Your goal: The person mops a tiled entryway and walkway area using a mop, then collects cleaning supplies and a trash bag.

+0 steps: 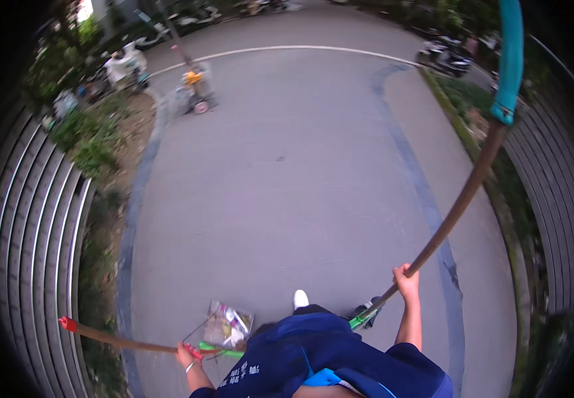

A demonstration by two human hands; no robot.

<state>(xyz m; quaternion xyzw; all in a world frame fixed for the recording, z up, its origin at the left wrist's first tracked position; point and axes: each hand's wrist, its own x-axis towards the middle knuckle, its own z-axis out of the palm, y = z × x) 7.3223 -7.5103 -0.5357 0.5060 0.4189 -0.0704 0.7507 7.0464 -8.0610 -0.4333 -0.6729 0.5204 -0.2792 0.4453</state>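
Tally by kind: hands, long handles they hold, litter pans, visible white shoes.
Left hand and right hand: 2
Red-ended handle and teal-ended handle: 2
Litter pan: 1
White shoe: 1
Total: 6

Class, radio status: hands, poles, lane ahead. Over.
Left hand grips red-tipped wooden pole; right hand grips teal-topped wooden pole. Dustpan near left hand, litter inside. Wheeled cart ahead, left.
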